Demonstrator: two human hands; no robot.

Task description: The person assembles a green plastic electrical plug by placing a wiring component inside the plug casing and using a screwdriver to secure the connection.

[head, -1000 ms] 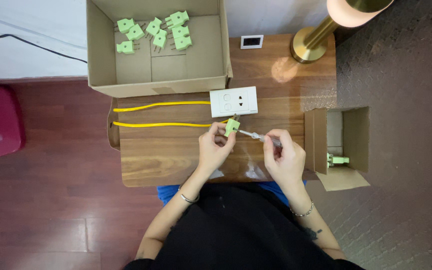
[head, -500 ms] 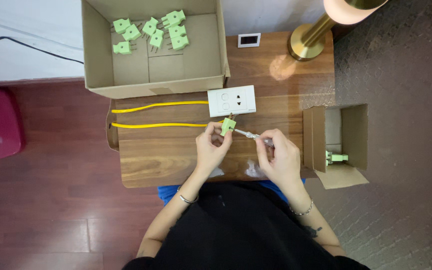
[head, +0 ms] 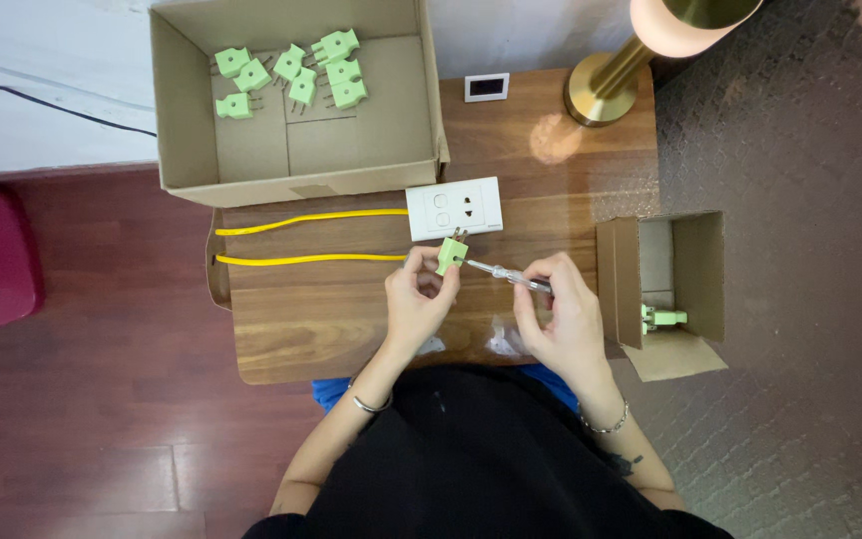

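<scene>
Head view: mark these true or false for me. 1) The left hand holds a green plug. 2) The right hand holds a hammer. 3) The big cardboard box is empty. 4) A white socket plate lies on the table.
1) True: the left hand holds the green plug.
2) False: the right hand holds a screwdriver, tip at the plug.
3) False: the big cardboard box holds several green plugs.
4) True: the white socket plate lies on the table.
</scene>
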